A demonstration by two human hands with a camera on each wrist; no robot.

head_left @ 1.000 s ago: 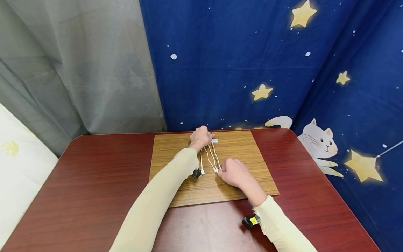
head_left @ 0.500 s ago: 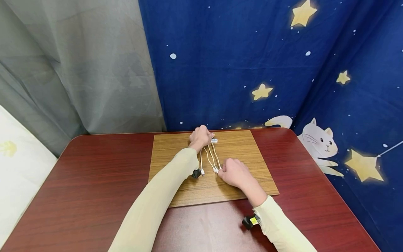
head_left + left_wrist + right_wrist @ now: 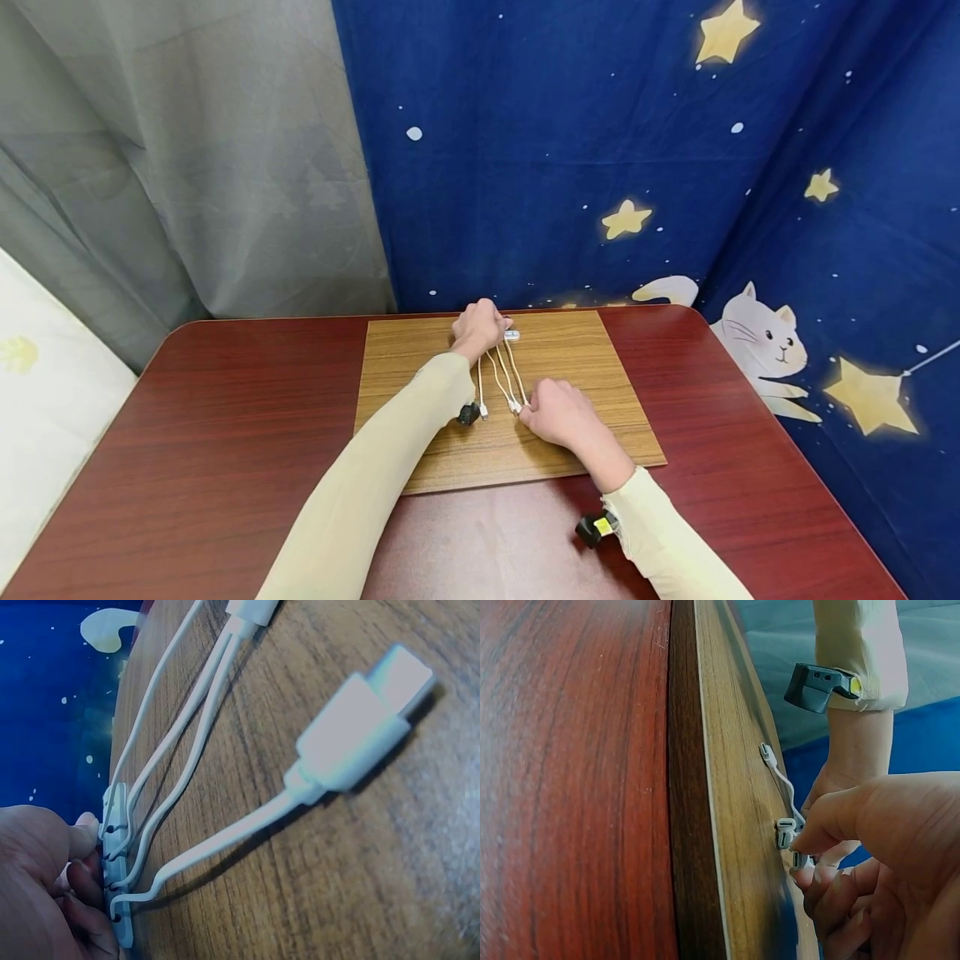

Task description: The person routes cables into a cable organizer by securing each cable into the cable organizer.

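Note:
A pale slotted cable clip [image 3: 118, 866] lies near the far edge of a wood-grain board. Several white charging cables [image 3: 176, 727] run through its slots toward the near side. My left hand [image 3: 477, 323] holds the clip from its far side, thumb and curled fingers against it; its fingertips are partly hidden. Closer in, my right hand [image 3: 558, 412] pinches one small white cable connector [image 3: 799, 859] between thumb and index finger. Right beside that pinch sit other connectors [image 3: 784, 834]. One more connector [image 3: 349, 735] lies apart, to the left on the board.
The wood-grain board [image 3: 435, 458] rests on a dark red table [image 3: 247, 433]. Behind the table hang a grey curtain [image 3: 247, 167] and a blue star-patterned curtain [image 3: 525, 167]. A black wrist camera [image 3: 592, 529] is on the right forearm.

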